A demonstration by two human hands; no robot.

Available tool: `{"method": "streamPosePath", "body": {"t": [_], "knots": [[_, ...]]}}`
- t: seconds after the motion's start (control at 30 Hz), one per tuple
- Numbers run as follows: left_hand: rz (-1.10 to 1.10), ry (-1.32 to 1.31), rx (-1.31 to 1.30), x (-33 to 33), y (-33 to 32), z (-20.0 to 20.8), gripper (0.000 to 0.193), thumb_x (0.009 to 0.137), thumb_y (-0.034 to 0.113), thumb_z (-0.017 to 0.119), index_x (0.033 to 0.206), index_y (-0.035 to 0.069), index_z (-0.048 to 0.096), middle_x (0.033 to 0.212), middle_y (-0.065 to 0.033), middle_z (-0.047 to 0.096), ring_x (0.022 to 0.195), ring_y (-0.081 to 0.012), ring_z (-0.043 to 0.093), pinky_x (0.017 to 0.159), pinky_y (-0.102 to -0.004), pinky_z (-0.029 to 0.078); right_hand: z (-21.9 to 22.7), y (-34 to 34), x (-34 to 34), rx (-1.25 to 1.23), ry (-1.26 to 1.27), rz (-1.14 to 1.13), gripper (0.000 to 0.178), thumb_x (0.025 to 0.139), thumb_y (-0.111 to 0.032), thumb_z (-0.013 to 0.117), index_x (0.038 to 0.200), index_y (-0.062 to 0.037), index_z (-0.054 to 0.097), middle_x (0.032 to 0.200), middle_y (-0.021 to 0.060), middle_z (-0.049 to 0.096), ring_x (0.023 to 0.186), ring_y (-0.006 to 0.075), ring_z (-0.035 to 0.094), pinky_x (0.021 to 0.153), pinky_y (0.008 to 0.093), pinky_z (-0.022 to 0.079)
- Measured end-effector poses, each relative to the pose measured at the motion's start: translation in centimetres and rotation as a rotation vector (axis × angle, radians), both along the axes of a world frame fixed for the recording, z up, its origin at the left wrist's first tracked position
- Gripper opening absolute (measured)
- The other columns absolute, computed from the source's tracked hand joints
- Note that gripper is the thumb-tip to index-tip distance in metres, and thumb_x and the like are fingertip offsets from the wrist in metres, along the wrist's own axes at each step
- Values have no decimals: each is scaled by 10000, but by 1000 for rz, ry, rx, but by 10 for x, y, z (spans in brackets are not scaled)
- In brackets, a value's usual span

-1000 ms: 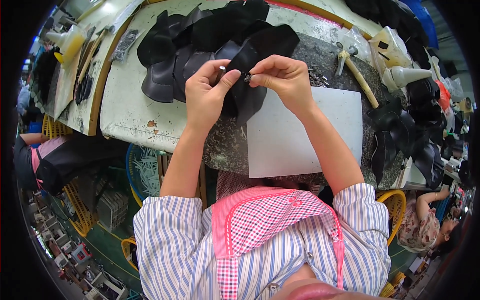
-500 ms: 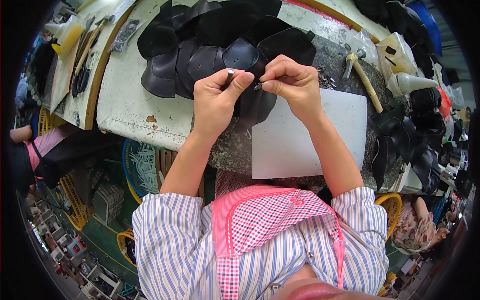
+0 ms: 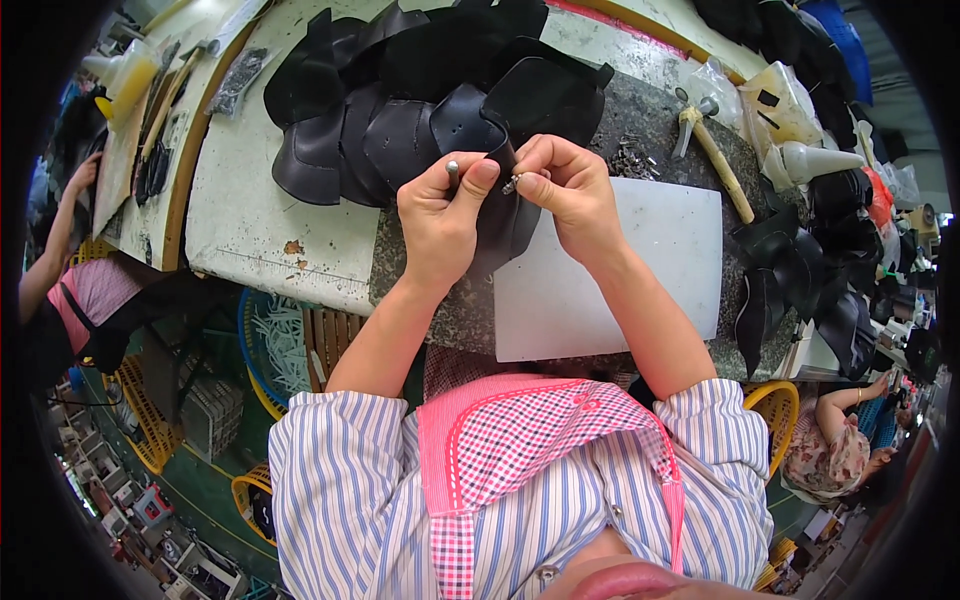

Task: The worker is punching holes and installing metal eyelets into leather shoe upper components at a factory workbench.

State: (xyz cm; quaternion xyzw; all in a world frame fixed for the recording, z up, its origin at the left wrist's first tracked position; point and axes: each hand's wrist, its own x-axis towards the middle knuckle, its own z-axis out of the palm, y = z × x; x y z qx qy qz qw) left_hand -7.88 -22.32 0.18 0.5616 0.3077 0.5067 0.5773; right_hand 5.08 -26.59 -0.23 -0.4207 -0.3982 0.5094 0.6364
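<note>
Over the near side of the leather pile, my left hand (image 3: 437, 225) is closed, with a short metal rod (image 3: 453, 172) standing up between its curled fingers and thumb. The thumb and fingers also grip the edge of a black leather piece (image 3: 508, 238), which hangs down between my hands. Against that edge, my right hand (image 3: 575, 200) pinches a small shiny metal fitting (image 3: 512, 184); its exact kind is too small to make out. Behind my hands lie several overlapping black leather pieces (image 3: 395, 135), some with small holes.
A white board (image 3: 610, 290) lies on the dark stone slab (image 3: 440, 315). Loose small metal fittings (image 3: 634, 160) are heaped behind it. To the right are a wooden-handled hammer (image 3: 722, 170), a pale nozzle bottle (image 3: 815, 163) and more black leather pieces (image 3: 775, 265). A co-worker's arm (image 3: 60, 235) appears at far left.
My hands have come slightly lower, and the leather edge now rises between them beside the metal fitting. The whole view has shifted a little. The co-worker's arm at far left now reaches up.
</note>
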Motion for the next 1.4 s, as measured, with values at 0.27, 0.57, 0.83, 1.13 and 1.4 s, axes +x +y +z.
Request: {"method": "streamPosePath", "body": {"t": [0.27,0.57,0.83,1.13,1.4], "knots": [[-68,51,126,-5,-2,8,138,810,131,586,797,-7,594,636,76,469,607,-13,380,542,-145,315,51,15,25,386,-1238,-297,465,564,-190,729,972,-121,518,1000,79,483,902,220,443,784,293,364],[-143,57,148,-5,-10,32,199,674,64,705,849,28,616,689,15,589,615,-18,489,541,-155,401,90,12,34,186,-968,224,189,581,-46,669,691,-37,515,622,43,533,599,139,512,551,244,409],[112,51,753,-2,-12,18,219,555,-124,594,732,0,558,665,-103,586,499,-178,512,447,-225,407,77,-28,8,151,-660,-119,188,563,130,618,661,12,509,760,118,619,694,121,587,606,216,473],[194,114,1112,-2,-13,18,211,531,-71,610,712,-4,527,737,-152,606,514,-214,528,448,-254,435,61,-39,8,160,-288,-110,202,575,154,603,658,8,492,771,165,601,720,156,584,658,258,492],[185,36,1096,3,-18,17,203,569,-69,622,726,12,522,739,-147,612,515,-202,528,443,-250,431,55,-44,12,158,-134,-37,212,580,107,637,647,-11,474,767,152,588,742,162,575,675,273,488]]}}
